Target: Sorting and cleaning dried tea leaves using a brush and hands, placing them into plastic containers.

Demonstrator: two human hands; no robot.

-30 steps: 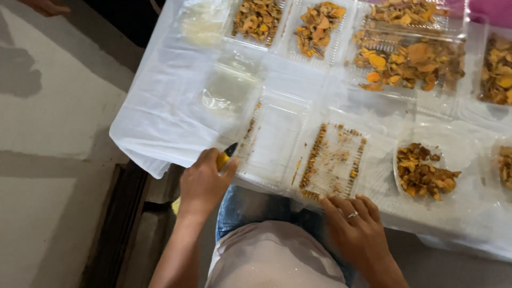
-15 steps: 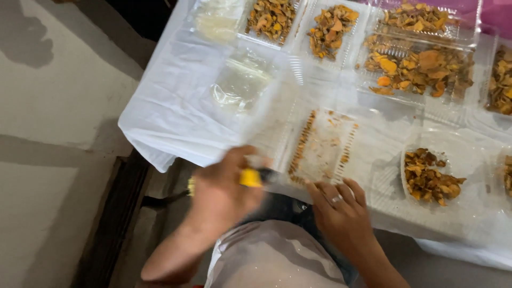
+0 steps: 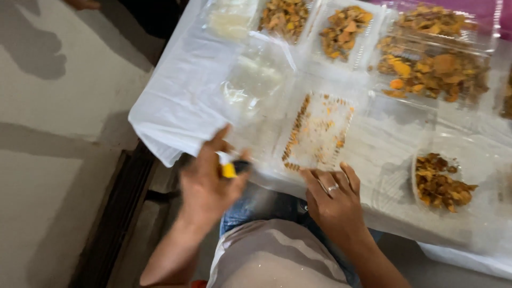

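Clear thin plastic sheeting (image 3: pixel 176 101) covers the whole table, draped over the near edge, apparently so the crumbly produce never touches the tabletop and spills stay gathered. Left hand (image 3: pixel 205 184) is clenched round a small yellow-and-black handled tool (image 3: pixel 230 169); its working end is blurred and partly hidden by the fingers, so whether it is a knife or a peeler cannot be told. The hand sits at the near table edge, just left of a shallow clear plastic tray (image 3: pixel 320 130) that is nearly bare, with orange-brown scraps strung along its left rim and a few specks across its floor. Right hand (image 3: pixel 333 200), ring on one finger, lies palm down with fingers spread, grasping nothing; the fingertips touch the sheeting at the tray's near edge, seemingly pinning it so it does not slide. Well to the right stands a small round clear bowl of brown-orange chunks (image 3: pixel 440 184), within reach of the right hand. Along the far side, a row of clear rectangular containers heaped with orange-yellow pieces (image 3: pixel 434 66) sits apart from the working tray, sorted stock kept out of the way. A crumpled empty clear bag (image 3: pixel 256 80) lies between the tray and the far row. Person seated close, knees under the table edge, concrete floor (image 3: pixel 64 112) to the left.
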